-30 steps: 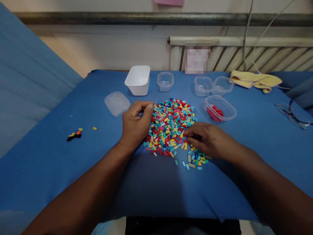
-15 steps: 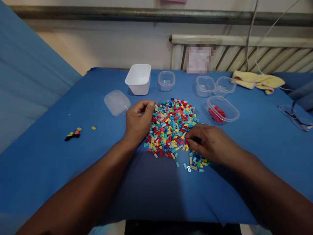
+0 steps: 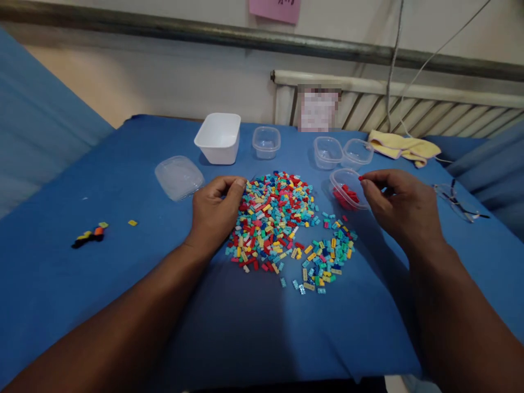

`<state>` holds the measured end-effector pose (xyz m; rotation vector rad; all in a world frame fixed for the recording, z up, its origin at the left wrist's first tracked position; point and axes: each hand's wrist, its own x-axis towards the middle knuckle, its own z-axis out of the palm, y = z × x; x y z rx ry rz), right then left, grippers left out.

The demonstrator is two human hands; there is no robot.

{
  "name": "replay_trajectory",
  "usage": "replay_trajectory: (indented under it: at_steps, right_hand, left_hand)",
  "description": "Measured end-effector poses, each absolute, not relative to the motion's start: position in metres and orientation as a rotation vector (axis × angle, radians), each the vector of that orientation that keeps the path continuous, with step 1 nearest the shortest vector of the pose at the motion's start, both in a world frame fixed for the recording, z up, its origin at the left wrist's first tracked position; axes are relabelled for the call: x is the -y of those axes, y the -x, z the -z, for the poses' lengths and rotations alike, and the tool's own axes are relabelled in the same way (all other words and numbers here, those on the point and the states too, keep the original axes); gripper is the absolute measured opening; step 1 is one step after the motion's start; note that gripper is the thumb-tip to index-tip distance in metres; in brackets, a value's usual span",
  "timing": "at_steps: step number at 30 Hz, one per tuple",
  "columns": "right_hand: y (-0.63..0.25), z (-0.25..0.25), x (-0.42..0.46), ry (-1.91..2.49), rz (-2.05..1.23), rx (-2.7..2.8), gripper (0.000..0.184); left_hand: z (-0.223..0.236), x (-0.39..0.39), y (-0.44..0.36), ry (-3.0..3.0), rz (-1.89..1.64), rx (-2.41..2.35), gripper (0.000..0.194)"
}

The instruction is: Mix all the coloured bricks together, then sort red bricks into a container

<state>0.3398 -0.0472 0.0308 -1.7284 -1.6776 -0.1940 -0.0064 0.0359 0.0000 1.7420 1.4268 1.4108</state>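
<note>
Red toy brick (image 3: 361, 178) sits pinched in the right hand (image 3: 405, 204) beside the rim of the clear tub (image 3: 332, 177); releasing low inside should prevent spills. Left hand (image 3: 216, 210) curls by the brick pile (image 3: 276, 213), contents indiscernible.

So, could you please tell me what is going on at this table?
The person's right hand pinches a small red piece by a see-through tub that holds other red pieces. The left hand is at the left edge of the mixed-colour pile; whether it grips anything is hard to tell. A smaller cluster lies to the pile's right, and a white container stands farther back.
</note>
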Motion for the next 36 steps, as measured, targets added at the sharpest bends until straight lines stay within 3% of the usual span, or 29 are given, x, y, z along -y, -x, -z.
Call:
replay_trajectory:
  at_steps: [8, 15, 21, 31, 36]
  right_hand:
    - [-0.339, -0.023, 0.045, 1.721, 0.195, 1.756, 0.021]
    - [-0.28, -0.017, 0.062, 1.129, -0.347, 2.304, 0.015]
    - [-0.271, -0.009, 0.064, 1.013, -0.49, 2.469, 0.016]
    - [-0.281, -0.023, 0.065, 1.084, -0.493, 2.508, 0.016]
    - [-0.315, -0.033, 0.058, 1.456, -0.052, 2.047, 0.015]
  left_hand:
    - [-0.001, -0.035, 0.005, -1.731, -1.403, -1.406, 0.017]
    - [0.002, -0.035, 0.005, -1.713, -1.401, -1.396, 0.019]
    - [0.001, -0.033, 0.004, -1.699, -1.405, -1.392, 0.017]
    - [0.0, -0.032, 0.003, -1.692, -1.405, -1.391, 0.017]
    - [0.002, -0.032, 0.004, -1.698, -1.4, -1.401, 0.018]
